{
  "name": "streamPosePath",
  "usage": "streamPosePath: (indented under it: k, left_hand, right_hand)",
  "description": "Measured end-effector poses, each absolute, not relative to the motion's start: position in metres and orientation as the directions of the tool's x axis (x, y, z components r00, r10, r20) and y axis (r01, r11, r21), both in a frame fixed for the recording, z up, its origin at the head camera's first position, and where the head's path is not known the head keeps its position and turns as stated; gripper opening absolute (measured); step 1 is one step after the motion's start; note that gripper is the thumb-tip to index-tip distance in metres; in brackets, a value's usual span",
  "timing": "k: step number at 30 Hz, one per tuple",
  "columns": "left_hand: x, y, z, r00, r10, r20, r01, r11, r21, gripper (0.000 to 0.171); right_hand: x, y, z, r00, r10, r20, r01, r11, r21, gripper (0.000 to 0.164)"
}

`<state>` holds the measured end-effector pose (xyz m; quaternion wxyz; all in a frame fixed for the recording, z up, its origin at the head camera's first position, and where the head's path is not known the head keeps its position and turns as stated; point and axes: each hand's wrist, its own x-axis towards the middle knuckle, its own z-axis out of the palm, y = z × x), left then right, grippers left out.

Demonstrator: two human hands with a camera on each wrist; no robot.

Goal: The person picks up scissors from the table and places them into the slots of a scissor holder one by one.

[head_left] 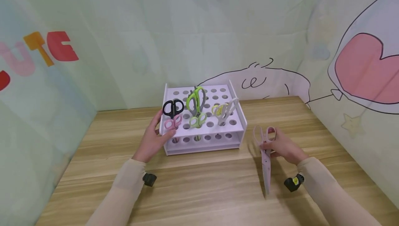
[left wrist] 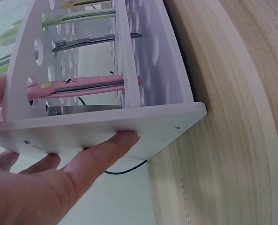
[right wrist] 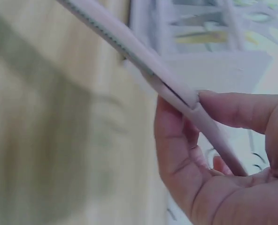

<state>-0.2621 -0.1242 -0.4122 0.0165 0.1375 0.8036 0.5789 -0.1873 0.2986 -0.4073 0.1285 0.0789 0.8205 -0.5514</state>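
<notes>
A white tiered rack (head_left: 215, 134) with round holes holds several pairs of scissors by their blades. My left hand (head_left: 152, 141) grips its left side. In the left wrist view, fingers (left wrist: 101, 154) lie along the outer face of the side panel, with the thumb over its edge. Right of the rack, my right hand (head_left: 285, 146) pinches a pair of pale pink scissors (head_left: 266, 163) near the pivot, between thumb and fingers. Their handles point up and away, and the long blades, lying together, point down toward me. A serrated edge shows in the right wrist view.
Standing in the rack are black-handled scissors (head_left: 168, 109), small pink scissors (head_left: 169, 124), green-grey scissors (head_left: 194, 103), light green scissors (head_left: 198, 119), yellow scissors (head_left: 217, 109) and white-handled scissors (head_left: 232, 105). The wooden table (head_left: 199, 188) meets a printed cloth (head_left: 131, 63) behind.
</notes>
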Motion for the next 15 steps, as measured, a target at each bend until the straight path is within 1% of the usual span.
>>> streamPosePath:
  k: [4,8,11,15]
  left_hand:
    - [-0.263,-0.125,-0.412,-0.960,0.244,0.137,0.207,0.289,0.935,0.092]
    - [-0.265,-0.126,-0.413,-0.960,0.239,0.144,0.214,0.298,0.930,0.091]
    - [-0.266,-0.126,-0.414,-0.961,0.238,0.138,0.210,0.310,0.927,0.091]
    - [-0.264,-0.125,-0.416,-0.966,0.228,0.120,0.192,0.324,0.926,0.091]
  right_hand:
    - [-0.196,0.306,-0.385,-0.966,-0.044,-0.256,0.232,0.292,-0.928,0.065]
    - [-0.204,0.310,-0.362,-0.969,-0.055,-0.240,0.222,0.229,-0.948,0.066]
    - [-0.209,0.312,-0.348,-0.972,-0.057,-0.227,0.212,0.193,-0.958,0.062]
    - [-0.215,0.312,-0.334,-0.983,-0.052,-0.177,0.168,0.148,-0.975,0.053]
